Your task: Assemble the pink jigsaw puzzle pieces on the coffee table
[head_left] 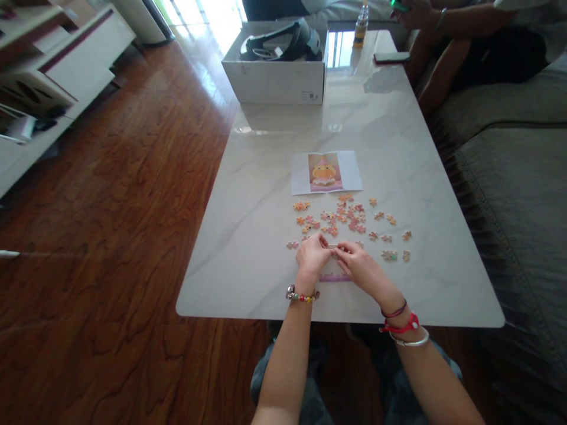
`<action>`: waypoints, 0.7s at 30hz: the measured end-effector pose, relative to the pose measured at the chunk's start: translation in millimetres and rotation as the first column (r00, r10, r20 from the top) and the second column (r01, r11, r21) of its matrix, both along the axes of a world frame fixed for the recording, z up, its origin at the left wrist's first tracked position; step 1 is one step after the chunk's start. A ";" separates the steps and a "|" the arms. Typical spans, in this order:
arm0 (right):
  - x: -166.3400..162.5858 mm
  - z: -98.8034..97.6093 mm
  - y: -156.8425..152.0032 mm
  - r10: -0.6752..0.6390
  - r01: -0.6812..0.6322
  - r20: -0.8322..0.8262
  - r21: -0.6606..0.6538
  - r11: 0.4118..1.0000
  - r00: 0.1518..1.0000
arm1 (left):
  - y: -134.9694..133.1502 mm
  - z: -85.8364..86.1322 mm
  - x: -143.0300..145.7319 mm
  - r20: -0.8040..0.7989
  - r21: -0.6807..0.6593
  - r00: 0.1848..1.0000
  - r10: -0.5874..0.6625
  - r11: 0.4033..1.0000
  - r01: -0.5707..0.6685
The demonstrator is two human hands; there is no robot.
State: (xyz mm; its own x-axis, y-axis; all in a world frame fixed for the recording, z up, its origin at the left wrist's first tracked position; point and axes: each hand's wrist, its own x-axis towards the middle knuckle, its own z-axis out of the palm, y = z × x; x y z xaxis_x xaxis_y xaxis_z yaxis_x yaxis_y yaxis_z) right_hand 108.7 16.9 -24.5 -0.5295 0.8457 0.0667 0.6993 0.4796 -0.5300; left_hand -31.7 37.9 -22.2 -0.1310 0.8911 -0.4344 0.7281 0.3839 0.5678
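Note:
My left hand (312,256) and my right hand (357,262) meet low over the near part of the table, fingertips pinched. Between them is a small pale jigsaw piece (332,246), seen nearly edge-on and partly covered by the fingers. Below my hands lies a joined purple-pink puzzle strip (335,277), half hidden by them. Loose jigsaw pieces (352,215) in orange and pink are scattered just beyond my fingers. To the right of my right hand sit a few whitish-green pieces (389,255). Farther off, a creased paper (349,171) shows a printed picture of an orange figure.
The white marble-look table (248,248) has a box (279,82) at its far end with a dark headset (283,44) on top. A bottle (361,26) and a phone (391,58) are at the far right. Another person's hand (414,15) is above the sofa (518,171).

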 end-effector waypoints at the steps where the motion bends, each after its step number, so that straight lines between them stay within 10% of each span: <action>1: -0.1 -0.5 0.5 -0.016 0.016 -0.007 0.000 1.000 1.000 | 0.2 0.0 -0.3 0.005 0.000 1.000 -0.003 1.000 0.003; 21: 5.6 -5.9 7.0 -0.019 0.020 -0.030 0.036 0.999 0.999 | -0.8 0.3 -4.3 0.024 0.038 0.998 -0.066 0.997 0.065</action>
State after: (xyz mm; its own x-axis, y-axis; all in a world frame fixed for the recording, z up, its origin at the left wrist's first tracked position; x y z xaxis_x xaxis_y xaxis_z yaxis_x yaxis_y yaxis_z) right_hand 114.3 23.9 -30.4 -0.5104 0.8525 0.1128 0.6929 0.4854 -0.5332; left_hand -36.0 37.1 -21.9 -0.0614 0.9131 -0.4031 0.7365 0.3140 0.5991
